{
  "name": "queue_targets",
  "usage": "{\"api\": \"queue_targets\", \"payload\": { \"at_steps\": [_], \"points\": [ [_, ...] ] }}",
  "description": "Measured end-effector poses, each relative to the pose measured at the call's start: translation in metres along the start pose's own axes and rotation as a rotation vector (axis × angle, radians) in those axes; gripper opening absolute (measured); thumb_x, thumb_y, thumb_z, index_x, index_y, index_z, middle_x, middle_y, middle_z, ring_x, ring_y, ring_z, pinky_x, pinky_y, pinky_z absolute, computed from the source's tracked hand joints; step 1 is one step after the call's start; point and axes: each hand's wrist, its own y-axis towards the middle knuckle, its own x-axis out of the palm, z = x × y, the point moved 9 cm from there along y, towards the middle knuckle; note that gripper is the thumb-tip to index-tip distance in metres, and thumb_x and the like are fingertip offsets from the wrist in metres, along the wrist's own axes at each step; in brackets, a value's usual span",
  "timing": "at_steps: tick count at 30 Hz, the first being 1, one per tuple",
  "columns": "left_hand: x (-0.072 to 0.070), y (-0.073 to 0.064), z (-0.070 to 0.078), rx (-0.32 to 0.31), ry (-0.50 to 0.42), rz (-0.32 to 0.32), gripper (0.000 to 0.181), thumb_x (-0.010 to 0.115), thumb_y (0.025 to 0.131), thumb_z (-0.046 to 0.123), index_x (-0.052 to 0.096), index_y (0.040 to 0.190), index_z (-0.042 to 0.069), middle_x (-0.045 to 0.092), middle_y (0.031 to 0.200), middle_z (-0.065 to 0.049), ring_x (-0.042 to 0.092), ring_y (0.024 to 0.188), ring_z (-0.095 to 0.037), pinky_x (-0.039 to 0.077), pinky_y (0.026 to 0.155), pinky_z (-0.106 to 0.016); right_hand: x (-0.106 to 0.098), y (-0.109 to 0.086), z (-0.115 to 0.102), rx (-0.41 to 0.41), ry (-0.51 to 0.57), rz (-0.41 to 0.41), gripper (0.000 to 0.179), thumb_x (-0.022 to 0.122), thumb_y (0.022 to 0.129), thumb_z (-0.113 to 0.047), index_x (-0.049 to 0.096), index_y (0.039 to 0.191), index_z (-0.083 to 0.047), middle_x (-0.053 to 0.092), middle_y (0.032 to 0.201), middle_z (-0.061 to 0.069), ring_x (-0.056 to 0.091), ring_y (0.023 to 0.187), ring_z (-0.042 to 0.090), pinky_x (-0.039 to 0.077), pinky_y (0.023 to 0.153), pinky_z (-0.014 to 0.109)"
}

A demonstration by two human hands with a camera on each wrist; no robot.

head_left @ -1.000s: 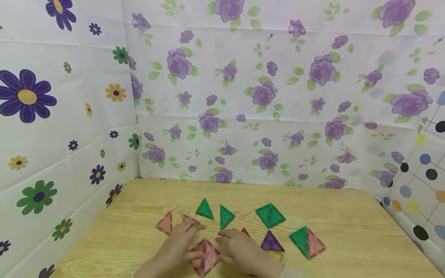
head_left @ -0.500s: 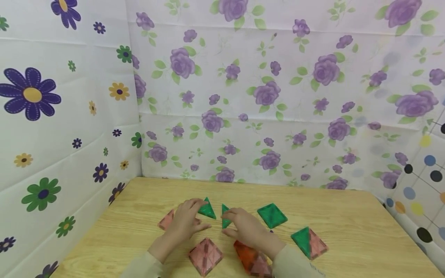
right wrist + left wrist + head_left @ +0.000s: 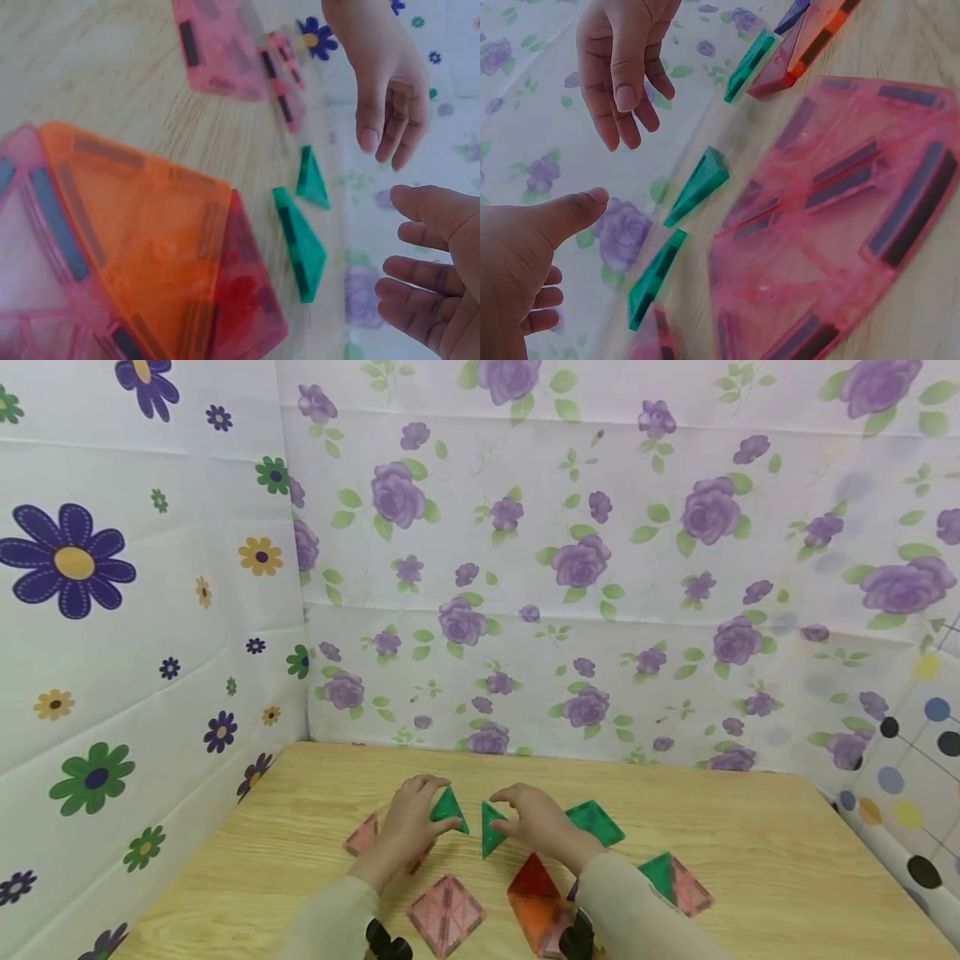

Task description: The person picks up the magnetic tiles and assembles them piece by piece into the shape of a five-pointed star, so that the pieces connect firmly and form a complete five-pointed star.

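Apart, left hand (image 3: 407, 819), right hand (image 3: 537, 817), both spread wide, 2 green triangles (image 3: 447, 807) between, tabletop (image 3: 476, 864) dividing their edges.

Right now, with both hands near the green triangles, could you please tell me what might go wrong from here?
The left hand could nudge the pink triangle beside it when reaching for the left green triangle.
The right hand might slide the right green triangle instead of gripping it, since it lies flat.
The right sleeve, near the red tile in the head view, could drag it away from the orange tile.
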Motion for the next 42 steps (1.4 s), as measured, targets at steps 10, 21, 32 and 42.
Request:
{"api": "queue_targets", "payload": {
  "at_steps": [10, 21, 32, 42],
  "points": [
    [0.032, 0.013, -0.007, -0.084, 0.041, -0.06, 0.066, 0.078, 0.075, 0.045, 0.058, 0.127, 0.009, 0.058, 0.125, -0.017, 0.053, 0.118, -0.037, 0.043, 0.101, -0.053, 0.021, 0.012, 0.008, -0.006, -0.149, -0.055, 0.056, 0.074, 0.083, -0.035, 0.059, 0.131, -0.012, 0.059, 0.13, 0.015, 0.059, 0.116, 0.033, 0.051, 0.094, 0.047],
    [0.048, 0.014, -0.011, -0.14, 0.038, -0.094, 0.072, 0.079, 0.072, 0.05, 0.057, 0.128, 0.011, 0.055, 0.13, -0.017, 0.049, 0.123, -0.036, 0.039, 0.105, -0.052, 0.035, 0.01, 0.01, -0.046, -0.274, -0.114, 0.047, 0.074, 0.083, -0.034, 0.065, 0.126, -0.02, 0.06, 0.132, 0.01, 0.058, 0.118, 0.033, 0.052, 0.094, 0.045],
    [0.053, 0.012, -0.012, -0.153, 0.022, -0.108, 0.07, 0.077, 0.077, 0.047, 0.054, 0.132, 0.011, 0.055, 0.13, -0.017, 0.049, 0.122, -0.037, 0.04, 0.103, -0.052, 0.034, 0.008, 0.02, -0.024, -0.309, -0.107, 0.044, 0.071, 0.086, -0.034, 0.065, 0.126, -0.017, 0.064, 0.129, 0.007, 0.061, 0.115, 0.031, 0.05, 0.097, 0.044],
    [0.059, 0.013, -0.016, -0.141, -0.021, -0.122, 0.06, 0.077, 0.08, 0.038, 0.055, 0.129, 0.011, 0.056, 0.129, -0.017, 0.05, 0.121, -0.037, 0.041, 0.102, -0.053, 0.031, 0.006, 0.03, 0.023, -0.296, -0.113, 0.042, 0.07, 0.088, -0.032, 0.065, 0.126, -0.015, 0.062, 0.131, 0.007, 0.058, 0.118, 0.033, 0.05, 0.097, 0.045]
  ]
}}
